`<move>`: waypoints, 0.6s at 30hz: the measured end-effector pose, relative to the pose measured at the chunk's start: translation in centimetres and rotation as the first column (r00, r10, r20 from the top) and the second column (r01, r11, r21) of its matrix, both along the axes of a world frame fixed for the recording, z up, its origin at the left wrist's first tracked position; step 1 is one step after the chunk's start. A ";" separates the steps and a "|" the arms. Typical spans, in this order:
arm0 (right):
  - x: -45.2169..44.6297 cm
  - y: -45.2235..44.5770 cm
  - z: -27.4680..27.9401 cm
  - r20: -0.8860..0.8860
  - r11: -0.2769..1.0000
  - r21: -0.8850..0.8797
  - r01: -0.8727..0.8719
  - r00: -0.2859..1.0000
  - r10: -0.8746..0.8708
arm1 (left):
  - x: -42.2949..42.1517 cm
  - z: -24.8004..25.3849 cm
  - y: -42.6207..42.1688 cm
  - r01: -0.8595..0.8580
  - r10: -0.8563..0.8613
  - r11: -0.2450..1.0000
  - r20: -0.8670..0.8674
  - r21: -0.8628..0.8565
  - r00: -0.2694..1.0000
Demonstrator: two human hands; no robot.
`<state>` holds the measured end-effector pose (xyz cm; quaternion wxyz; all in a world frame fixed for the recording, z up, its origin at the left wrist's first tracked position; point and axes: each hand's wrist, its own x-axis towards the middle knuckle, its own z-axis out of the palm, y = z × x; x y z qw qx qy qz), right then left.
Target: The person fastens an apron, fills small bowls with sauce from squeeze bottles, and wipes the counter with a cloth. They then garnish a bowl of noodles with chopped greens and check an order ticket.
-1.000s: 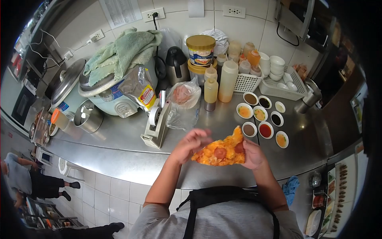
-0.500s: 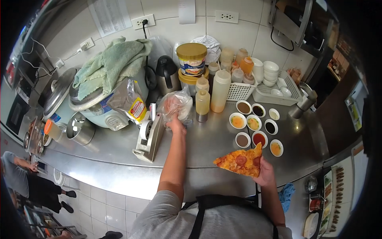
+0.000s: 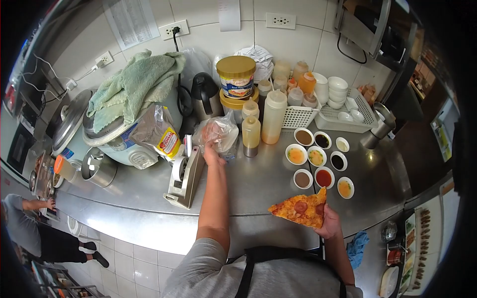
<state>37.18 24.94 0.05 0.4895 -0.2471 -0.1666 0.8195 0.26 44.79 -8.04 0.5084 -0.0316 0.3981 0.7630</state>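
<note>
- Counter [image 3: 258, 198]: stainless steel, front edge towards the person; carries the goods listed, save those in hand.
- Left arm [image 3: 214, 203]: stretched nearly straight across the front edge. Risk: a sideways swing could knock the neighbouring dispenser.
- Tape dispenser [image 3: 191, 186]: near the front edge, just beside the left arm.
- Plastic bag [image 3: 223, 133]: clear, pinkish contents; farther back on the counter, between dispenser and squeeze bottle [image 3: 251, 133]. Risk: loose film could snag and tip the bottle, or slip away if caught by one thin fold.
- Pizza slice [image 3: 300, 208]: pepperoni and cheese; above the counter's front edge, point to the left. Risk: held by one end alone, it could sag or shed topping.
- Left hand [image 3: 213, 154]: reaching forward at the bag's near side. Fingers partly lost in the plastic; cannot tell whether they grip.
- Right hand [image 3: 330, 223]: raised near the front edge, forearm angled up from the right; fingers closed about the slice's wide end.
- Red sauce cup [image 3: 324, 177]: right part of the counter, just beyond the slice's upper corner. Risk: a dip of the wrist could drag that corner through it.
</note>
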 end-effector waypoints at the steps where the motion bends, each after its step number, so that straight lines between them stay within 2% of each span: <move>1: 0.0 0.0 -0.1 -0.017 1.000 -0.006 -0.017 1.000 0.017 | 0.0 0.2 -0.2 0.006 -0.006 1.000 0.001 0.002 1.000; 3: 0.1 0.1 0.1 -0.034 1.000 -0.006 -0.024 0.999 0.024 | 0.3 0.9 -0.9 0.018 -0.037 0.987 0.115 0.160 0.993; 5: -0.1 0.0 0.4 -0.040 0.996 0.066 -0.066 0.997 0.069 | 1.1 2.2 -2.1 -0.018 0.007 0.995 0.111 0.096 0.994; 7: -0.7 0.0 1.4 -0.036 1.000 0.025 -0.009 0.999 0.010 | 1.5 2.0 -2.5 0.007 -0.021 0.969 0.053 0.248 0.998; 8: -0.8 -0.1 1.8 -0.033 0.999 -0.023 0.039 0.999 -0.040 | 1.7 1.7 -2.8 0.045 -0.053 0.978 0.031 0.205 0.998; 11: -0.5 0.1 2.1 -0.070 0.994 -0.012 0.112 0.991 -0.113 | 2.3 0.3 -3.7 -0.065 0.067 0.998 -0.254 0.019 0.965; 13: -0.2 0.0 2.6 -0.117 0.992 0.048 0.119 0.987 -0.113 | 5.6 3.0 -6.4 -0.398 0.295 0.914 -0.546 -0.078 0.784; 15: -0.3 0.0 3.4 -0.180 0.987 0.073 0.145 0.975 -0.130 | 7.9 4.7 -10.0 -0.268 0.253 0.961 -0.592 0.066 0.765; 16: -0.4 0.1 3.5 -0.187 0.985 0.073 0.156 0.972 -0.140 | 8.6 4.2 -11.3 0.009 0.084 0.985 -0.522 0.173 0.849; 17: -0.4 0.2 3.5 -0.198 0.986 0.063 0.152 0.971 -0.137 | 9.3 3.6 -12.6 0.267 -0.107 0.919 -0.468 0.291 0.877; 18: -0.6 0.2 3.5 -0.209 0.988 0.052 0.144 0.969 -0.130 | 10.3 3.6 -13.9 0.513 -0.389 0.827 -0.423 0.231 0.818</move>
